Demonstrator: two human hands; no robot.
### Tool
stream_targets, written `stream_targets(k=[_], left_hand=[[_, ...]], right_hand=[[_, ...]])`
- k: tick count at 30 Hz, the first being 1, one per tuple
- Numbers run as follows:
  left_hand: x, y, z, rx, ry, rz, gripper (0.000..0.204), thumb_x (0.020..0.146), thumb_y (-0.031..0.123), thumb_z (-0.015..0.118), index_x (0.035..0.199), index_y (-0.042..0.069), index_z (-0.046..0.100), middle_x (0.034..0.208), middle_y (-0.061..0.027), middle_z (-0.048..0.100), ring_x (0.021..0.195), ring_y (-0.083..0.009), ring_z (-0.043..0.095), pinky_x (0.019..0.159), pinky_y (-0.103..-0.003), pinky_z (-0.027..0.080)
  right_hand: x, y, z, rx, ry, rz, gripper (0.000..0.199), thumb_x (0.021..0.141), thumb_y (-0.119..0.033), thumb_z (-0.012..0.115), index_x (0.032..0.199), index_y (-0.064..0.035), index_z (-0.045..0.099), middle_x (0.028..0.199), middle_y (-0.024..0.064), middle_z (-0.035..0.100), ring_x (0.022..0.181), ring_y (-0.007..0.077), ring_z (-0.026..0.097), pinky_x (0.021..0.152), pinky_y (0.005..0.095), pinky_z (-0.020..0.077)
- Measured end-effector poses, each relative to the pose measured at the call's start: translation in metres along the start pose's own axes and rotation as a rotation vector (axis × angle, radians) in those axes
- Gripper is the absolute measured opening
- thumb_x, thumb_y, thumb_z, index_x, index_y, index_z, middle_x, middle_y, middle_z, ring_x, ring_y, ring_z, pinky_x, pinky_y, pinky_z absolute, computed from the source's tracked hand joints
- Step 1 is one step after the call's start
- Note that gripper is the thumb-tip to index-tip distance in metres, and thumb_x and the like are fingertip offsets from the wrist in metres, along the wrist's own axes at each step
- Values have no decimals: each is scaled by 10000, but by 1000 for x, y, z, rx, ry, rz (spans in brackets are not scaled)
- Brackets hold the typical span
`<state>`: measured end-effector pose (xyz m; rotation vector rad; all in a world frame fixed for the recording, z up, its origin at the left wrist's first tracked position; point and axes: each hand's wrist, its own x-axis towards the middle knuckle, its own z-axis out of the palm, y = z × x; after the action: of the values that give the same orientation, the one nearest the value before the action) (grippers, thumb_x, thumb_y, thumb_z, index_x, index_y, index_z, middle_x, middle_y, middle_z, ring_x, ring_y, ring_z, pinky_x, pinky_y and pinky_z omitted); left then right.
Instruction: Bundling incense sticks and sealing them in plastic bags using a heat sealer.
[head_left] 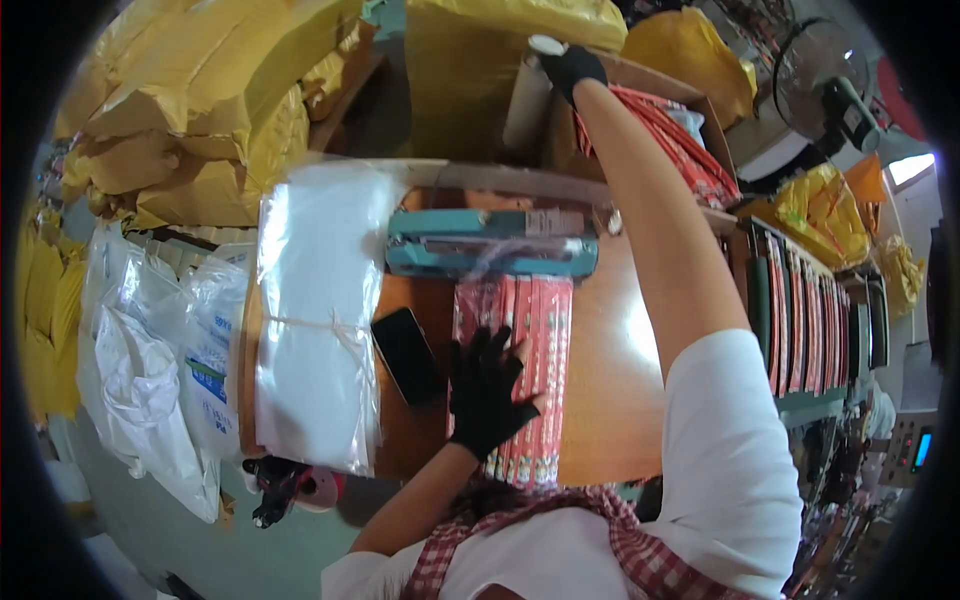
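Observation:
My left hand (488,392), in a black fingerless glove, lies with fingers spread on a long clear-bagged pack of red sticks with printed patterns (540,370). The pack's far end meets the front of a teal heat sealer (490,245), where the clear film gathers. My right hand (575,72), also in a black fingerless glove, is stretched out past the far table edge. It is beside the top of an upright pale tube (524,110), at the corner of a cardboard box; its fingers are mostly hidden, so I cannot tell whether it grips anything.
A tied stack of clear plastic bags (318,380) and a black phone (407,355) lie left of the pack. The cardboard box (715,125) holds red packs. Large yellow wrapped bundles (220,90) rise at far left. A rack of red packs (805,320) stands at right, a fan (825,65) behind.

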<state>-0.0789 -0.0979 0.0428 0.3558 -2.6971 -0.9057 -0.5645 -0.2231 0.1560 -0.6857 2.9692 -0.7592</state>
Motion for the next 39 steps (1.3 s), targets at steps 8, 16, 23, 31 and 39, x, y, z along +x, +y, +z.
stream_targets(k=[8, 16, 23, 31, 39], left_hand=[[-5, -8, 0, 137, 111, -46, 805, 784, 540, 686, 1431, 130, 436, 1463, -232, 352, 1327, -432, 335, 1086, -625, 205], [-30, -16, 29, -557, 241, -474, 824, 784, 304, 787, 1391, -46, 353, 1366, -265, 447, 1274, -364, 449, 1076, -448, 349], [-48, 31, -23, -1279, -36, -538, 735, 784, 162, 798, 1374, 15, 386, 1275, -109, 559, 1096, -192, 581, 934, -335, 479], [-67, 89, -68, -979, 213, -73, 939, 590, 344, 942, 1320, 7, 457, 1202, -118, 596, 1092, -221, 598, 949, -349, 479], [-86, 102, -89, -908, 157, -75, 845, 585, 382, 944, 1226, -12, 557, 1111, -103, 663, 1004, -208, 656, 876, -362, 527]], right_hand=[[-236, -32, -62, 273, 555, -837, 418, 810, -254, 720, 1117, -12, 571, 1106, 226, 593, 1078, 410, 560, 883, 443, 479], [-509, 125, 43, 685, -255, 79, 614, 733, -181, 854, 1162, -6, 452, 1120, 127, 574, 1022, 201, 579, 854, 344, 497], [-555, 134, -6, 1084, -430, 60, 776, 714, -65, 847, 1319, -35, 362, 1213, 90, 550, 1060, 152, 578, 850, 333, 556], [-575, 108, -79, 1114, -241, -67, 850, 621, -153, 915, 1329, -29, 461, 1217, 85, 604, 1118, 200, 591, 955, 360, 491], [-591, 104, -101, 945, -339, -94, 746, 632, -312, 922, 1250, -74, 577, 1141, 72, 656, 1080, 206, 620, 949, 373, 483]])
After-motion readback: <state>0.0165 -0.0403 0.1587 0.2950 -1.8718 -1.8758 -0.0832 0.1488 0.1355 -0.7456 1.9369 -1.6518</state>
